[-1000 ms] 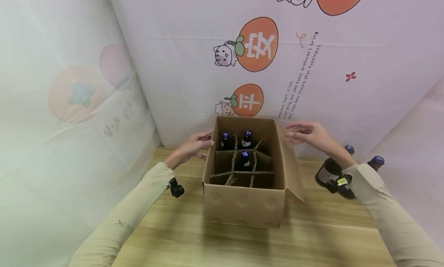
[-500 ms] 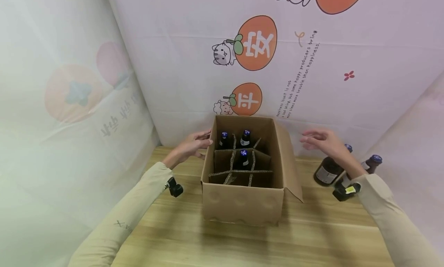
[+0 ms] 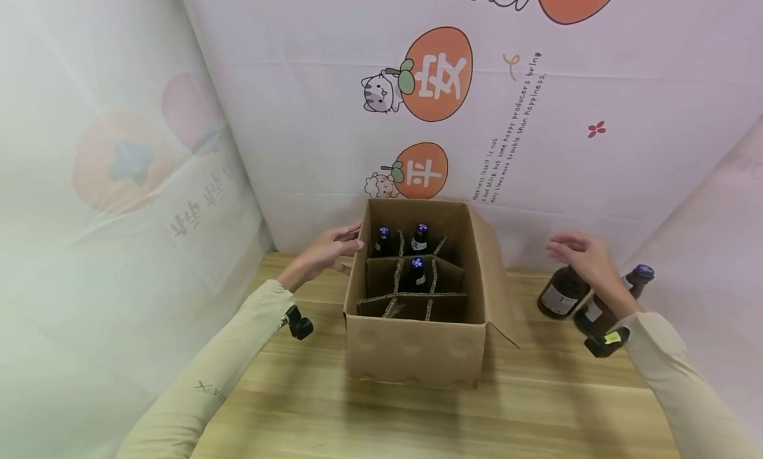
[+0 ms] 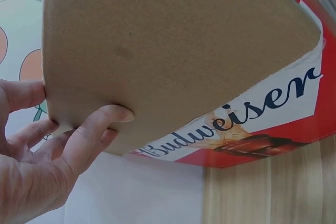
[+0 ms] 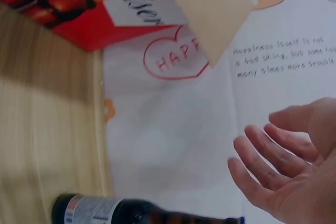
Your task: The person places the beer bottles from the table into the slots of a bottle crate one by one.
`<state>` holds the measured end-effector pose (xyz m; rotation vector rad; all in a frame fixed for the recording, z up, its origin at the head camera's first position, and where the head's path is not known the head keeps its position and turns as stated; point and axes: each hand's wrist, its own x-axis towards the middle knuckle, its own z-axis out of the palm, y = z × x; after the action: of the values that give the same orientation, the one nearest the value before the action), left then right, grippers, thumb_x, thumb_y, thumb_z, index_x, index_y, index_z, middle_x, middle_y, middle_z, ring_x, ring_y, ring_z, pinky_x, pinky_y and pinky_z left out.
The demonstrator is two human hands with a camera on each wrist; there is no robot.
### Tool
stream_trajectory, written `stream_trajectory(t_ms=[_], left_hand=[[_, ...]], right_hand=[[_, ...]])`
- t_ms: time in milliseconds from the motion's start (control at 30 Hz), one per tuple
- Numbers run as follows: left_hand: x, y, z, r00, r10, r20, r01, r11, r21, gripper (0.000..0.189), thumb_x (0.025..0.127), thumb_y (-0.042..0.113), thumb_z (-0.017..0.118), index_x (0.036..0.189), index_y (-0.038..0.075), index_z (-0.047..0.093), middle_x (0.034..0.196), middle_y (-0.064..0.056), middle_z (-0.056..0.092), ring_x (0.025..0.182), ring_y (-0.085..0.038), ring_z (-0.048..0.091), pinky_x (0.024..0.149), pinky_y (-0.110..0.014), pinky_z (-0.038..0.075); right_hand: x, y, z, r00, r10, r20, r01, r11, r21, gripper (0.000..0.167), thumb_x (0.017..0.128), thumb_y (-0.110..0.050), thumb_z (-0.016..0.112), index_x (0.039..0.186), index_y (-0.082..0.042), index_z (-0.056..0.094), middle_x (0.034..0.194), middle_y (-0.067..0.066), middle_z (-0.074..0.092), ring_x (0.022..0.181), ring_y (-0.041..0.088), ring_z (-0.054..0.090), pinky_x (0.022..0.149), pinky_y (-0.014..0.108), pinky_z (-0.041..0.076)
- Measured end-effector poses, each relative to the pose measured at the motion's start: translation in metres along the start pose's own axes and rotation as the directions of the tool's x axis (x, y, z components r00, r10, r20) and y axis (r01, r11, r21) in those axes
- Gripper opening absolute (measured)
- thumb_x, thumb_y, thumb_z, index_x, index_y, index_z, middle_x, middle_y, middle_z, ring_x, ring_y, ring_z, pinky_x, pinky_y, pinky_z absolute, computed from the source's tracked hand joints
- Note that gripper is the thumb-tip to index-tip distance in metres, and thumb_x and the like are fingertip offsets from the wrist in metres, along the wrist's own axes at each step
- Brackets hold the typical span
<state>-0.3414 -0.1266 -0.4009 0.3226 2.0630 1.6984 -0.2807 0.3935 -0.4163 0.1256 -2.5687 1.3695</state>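
Note:
An open cardboard box (image 3: 417, 353) stands on the table, split by cardboard dividers (image 3: 414, 296). Three dark bottles with blue caps sit in it: a back-left bottle (image 3: 383, 234), a back-middle bottle (image 3: 420, 237) and a centre bottle (image 3: 417, 273). My left hand (image 3: 324, 252) is at the box's left side; in the left wrist view its thumb and fingers grip the edge of the brown flap (image 4: 157, 45). To the right, my right hand (image 3: 587, 259) hovers with loosely bent fingers, holding nothing. It overlaps the top of a brown labelled bottle (image 3: 559, 300); another bottle (image 3: 640, 280) stands beside that one.
The box's right flap (image 3: 497, 280) hangs outward. Red printing with "Budweiser" lettering (image 4: 241, 111) covers the box's side. A white printed cloth (image 3: 554, 167) hangs close behind the wooden table (image 3: 417, 426), with more cloth at both sides.
My right hand has moved right, away from the box's right flap, to over the standing bottles. My left hand stays at the box's left side.

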Motion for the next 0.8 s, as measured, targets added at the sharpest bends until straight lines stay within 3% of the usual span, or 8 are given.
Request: stream_trajectory(t_ms=[167,233,333,433,500,567,667,800], left_hand=[[-0.001,0.001,-0.001,1.000,-0.002,-0.002,0.002,1.000,0.001,0.071,0.105,0.017,0.060,0.167,0.018,0.025,0.167,-0.023,0.034,0.145,-0.047,0.044,0.100,-0.053,0.061],[-0.001,0.001,-0.001,1.000,-0.002,-0.003,0.002,1.000,0.001,0.071,0.105,0.017,0.060,0.167,0.018,0.025,0.167,-0.023,0.034,0.145,-0.047,0.044,0.100,-0.054,0.060],[0.000,0.000,0.000,1.000,-0.005,-0.007,0.005,1.000,-0.001,0.071,0.106,0.017,0.060,0.167,0.018,0.026,0.167,-0.022,0.034,0.145,-0.047,0.044,0.099,-0.053,0.061],[0.001,0.000,0.001,1.000,-0.009,-0.010,0.009,1.000,0.004,0.071,0.105,0.017,0.061,0.167,0.020,0.026,0.167,-0.021,0.034,0.145,-0.046,0.045,0.098,-0.052,0.061],[0.001,0.001,0.001,1.000,-0.007,-0.011,0.007,1.000,0.007,0.071,0.105,0.017,0.060,0.167,0.019,0.026,0.167,-0.021,0.035,0.145,-0.045,0.045,0.099,-0.053,0.061],[0.000,0.001,0.001,1.000,-0.005,-0.009,0.005,1.000,0.011,0.071,0.105,0.017,0.060,0.167,0.019,0.026,0.166,-0.022,0.035,0.145,-0.046,0.044,0.100,-0.053,0.061],[-0.002,0.002,0.001,1.000,-0.002,-0.004,0.003,1.000,0.008,0.070,0.106,0.017,0.059,0.168,0.018,0.025,0.167,-0.022,0.034,0.146,-0.046,0.043,0.101,-0.055,0.060],[-0.003,0.001,0.001,1.000,0.002,0.003,-0.002,1.000,0.007,0.071,0.106,0.018,0.059,0.168,0.018,0.024,0.167,-0.022,0.033,0.147,-0.046,0.042,0.102,-0.055,0.059]], right_hand=[[-0.004,0.014,-0.002,0.977,0.040,-0.209,-0.068,0.989,-0.129,0.034,0.106,-0.018,0.058,0.122,0.011,0.068,0.082,-0.042,0.058,0.077,-0.020,0.056,0.069,0.002,0.046],[-0.004,0.020,-0.001,0.941,0.078,-0.329,-0.127,0.984,-0.129,0.036,0.106,-0.020,0.056,0.123,0.009,0.070,0.081,-0.042,0.053,0.080,-0.020,0.052,0.074,0.003,0.042],[-0.003,0.029,0.001,0.862,0.126,-0.490,-0.198,0.975,-0.099,0.036,0.104,-0.022,0.058,0.122,0.005,0.073,0.079,-0.038,0.050,0.080,-0.017,0.047,0.076,0.006,0.039],[-0.003,0.035,0.003,0.802,0.118,-0.586,-0.213,0.972,-0.095,0.034,0.102,-0.018,0.058,0.120,0.005,0.074,0.091,-0.013,0.070,0.090,0.002,0.060,0.085,0.015,0.043],[-0.004,0.039,0.004,0.800,0.118,-0.588,-0.219,0.970,-0.104,0.035,0.101,-0.014,0.056,0.124,0.007,0.071,0.110,0.009,0.075,0.106,0.019,0.065,0.096,0.025,0.047],[-0.006,0.043,0.005,0.816,0.149,-0.558,-0.247,0.964,-0.103,0.040,0.101,-0.013,0.054,0.134,0.007,0.063,0.133,0.027,0.065,0.124,0.037,0.058,0.107,0.042,0.045],[-0.010,0.052,0.009,0.855,0.228,-0.467,-0.296,0.952,-0.077,0.055,0.101,-0.014,0.054,0.152,0.004,0.044,0.149,0.034,0.051,0.136,0.048,0.048,0.117,0.058,0.039],[-0.015,0.067,0.019,0.878,0.246,-0.412,-0.286,0.958,-0.038,0.066,0.103,-0.018,0.055,0.162,-0.006,0.026,0.159,0.033,0.039,0.141,0.052,0.042,0.119,0.065,0.036]])
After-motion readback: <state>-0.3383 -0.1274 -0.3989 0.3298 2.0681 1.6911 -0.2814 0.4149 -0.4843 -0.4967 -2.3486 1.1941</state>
